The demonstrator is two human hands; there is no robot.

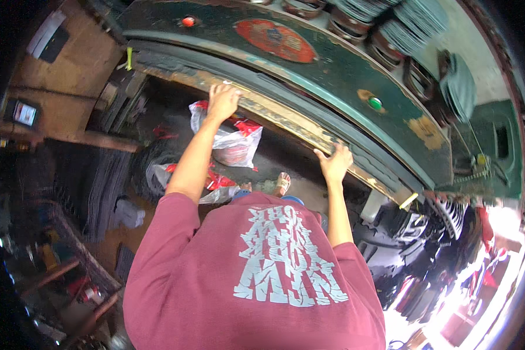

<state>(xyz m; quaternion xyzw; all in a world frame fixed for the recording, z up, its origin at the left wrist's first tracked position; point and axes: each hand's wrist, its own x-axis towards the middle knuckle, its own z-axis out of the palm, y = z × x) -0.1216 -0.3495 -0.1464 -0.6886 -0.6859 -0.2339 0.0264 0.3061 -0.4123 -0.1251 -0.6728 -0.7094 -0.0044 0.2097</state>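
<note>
In front of me runs a long machine with a worn wooden board (274,113) along its near edge. My left hand (223,102) rests on this board, left of centre, fingers spread over its top. Farther right, my right hand (336,163) touches the same board with its thumb apart from the fingers. Neither hand shows anything held. Just behind the board lies a dark strip of material (262,83), partly beneath the machine's green beam (338,79). Yellow pieces stand at both ends of the board.
The green beam carries a red button (188,21) and a green button (375,103). Stacked grey cut pieces (414,26) sit on top. Below the board are plastic bags (236,143) and my feet. Dark sheets (93,186) are piled left; dark pieces (402,239) lie right.
</note>
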